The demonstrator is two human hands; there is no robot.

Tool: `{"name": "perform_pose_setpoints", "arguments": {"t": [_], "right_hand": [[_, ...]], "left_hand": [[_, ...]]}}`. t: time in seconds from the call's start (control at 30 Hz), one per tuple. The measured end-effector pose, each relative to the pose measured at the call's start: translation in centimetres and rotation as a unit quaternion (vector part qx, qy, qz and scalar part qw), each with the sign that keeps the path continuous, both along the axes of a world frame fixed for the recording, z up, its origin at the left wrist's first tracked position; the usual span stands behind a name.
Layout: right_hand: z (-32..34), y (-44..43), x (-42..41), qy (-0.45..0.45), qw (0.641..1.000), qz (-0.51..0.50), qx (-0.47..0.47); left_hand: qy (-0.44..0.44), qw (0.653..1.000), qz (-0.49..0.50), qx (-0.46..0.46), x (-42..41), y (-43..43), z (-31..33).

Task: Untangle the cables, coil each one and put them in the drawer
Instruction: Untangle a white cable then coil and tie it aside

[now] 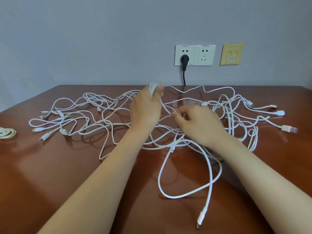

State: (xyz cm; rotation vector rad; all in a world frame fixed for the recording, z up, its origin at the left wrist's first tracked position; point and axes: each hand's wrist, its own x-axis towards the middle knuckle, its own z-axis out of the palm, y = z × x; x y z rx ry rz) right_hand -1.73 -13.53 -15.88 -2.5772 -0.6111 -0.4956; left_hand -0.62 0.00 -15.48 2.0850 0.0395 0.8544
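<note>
A person's two bare forearms reach over a glossy reddish-brown table [67,174] covered by a tangle of white cables [101,115]. The tangle spreads widest from left to right, filling the far half of the tabletop from edge to edge.

The left hand [146,108] is closed around a bundle of loops [152,87]. Thumb and fingers are curled round it near the far edge of the table. The loops stick out above the fingers, pointing away toward the wall.

From that bundle a single strand [162,104] curves down and to the right to the right hand [199,124]. The right hand sits just beside the left, over the middle of the tangle. It pinches the strand between thumb and curled fingers.

One cable [211,183] runs out of the tangle toward the person. It forms a long oval loop lying near to far on the table. Its connector [201,218] points at the near edge.

At the right end of the tangle a larger plug [287,128] points right, away from the pile.

A finished coil [7,133] lies flat at the table's left edge, well apart from the tangle.

On the grey wall behind are a double socket [205,54] with a black plug [184,59] in its left half. A yellow wall plate [231,54] sits to the right of the socket.
</note>
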Motion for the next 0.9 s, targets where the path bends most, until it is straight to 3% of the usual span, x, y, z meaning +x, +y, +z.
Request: {"name": "perform_pose_setpoints", "arguments": {"t": [0.2, 0.3, 0.4, 0.53, 0.7, 0.8, 0.9], "right_hand": [[-0.3, -0.1, 0.1, -0.043, 0.998, 0.038, -0.028], [-0.4, -0.1, 0.0, -0.051, 0.996, 0.068, -0.017], [-0.6, -0.3, 0.3, -0.048, 0.996, 0.078, -0.010], [-0.5, -0.6, 0.5, -0.015, 0.997, 0.073, -0.017], [-0.4, -0.6, 0.7, 0.019, 0.998, 0.066, 0.011], [0.3, -0.5, 0.3, -0.013, 0.999, 0.013, 0.035], [1.1, -0.8, 0.1, -0.043, 0.996, -0.001, 0.073]], "left_hand": [[-0.029, 0.997, 0.067, -0.021, 0.6, 0.8, -0.2], [-0.029, 0.992, 0.018, -0.123, 0.8, 1.4, 0.0], [0.011, 0.951, -0.039, -0.307, 0.8, 1.4, 0.4], [0.029, 0.858, -0.088, -0.505, 0.7, 1.4, 1.1], [0.065, 0.793, -0.145, -0.588, 0.7, 1.9, 1.5], [0.077, 0.774, -0.169, -0.605, 0.8, 2.2, 1.7], [0.077, 0.778, -0.172, -0.599, 0.9, 2.5, 1.9]]}}
